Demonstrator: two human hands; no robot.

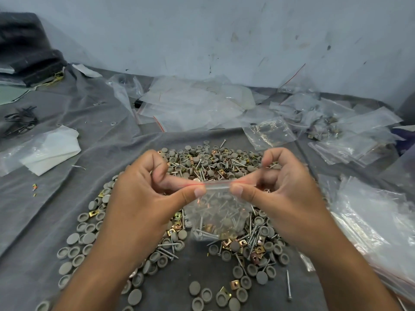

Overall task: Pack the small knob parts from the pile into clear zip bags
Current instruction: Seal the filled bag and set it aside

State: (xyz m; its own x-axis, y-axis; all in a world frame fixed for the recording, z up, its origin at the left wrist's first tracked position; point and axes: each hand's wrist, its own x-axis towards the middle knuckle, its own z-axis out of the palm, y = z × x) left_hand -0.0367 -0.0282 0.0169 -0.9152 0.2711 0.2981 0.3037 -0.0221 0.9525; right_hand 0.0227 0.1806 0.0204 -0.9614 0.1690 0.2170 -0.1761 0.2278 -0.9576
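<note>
A clear zip bag (216,215) with a red line along its top hangs between both hands, above the pile. Inside it lie screws, grey round knob caps and brass clips. My left hand (143,198) pinches the left part of the zip strip between thumb and fingers. My right hand (285,196) pinches the right part the same way, and the two thumbs nearly meet at the middle. The pile (202,164) of grey caps, screws and square brass clips spreads on the grey cloth under and around my hands.
Empty clear zip bags (190,104) lie heaped at the back by the wall. Filled bags (325,129) lie at the back right, and a stack of bags (372,225) at the right. A white folded bag (47,149) lies at the left, dark items (27,48) in the far-left corner.
</note>
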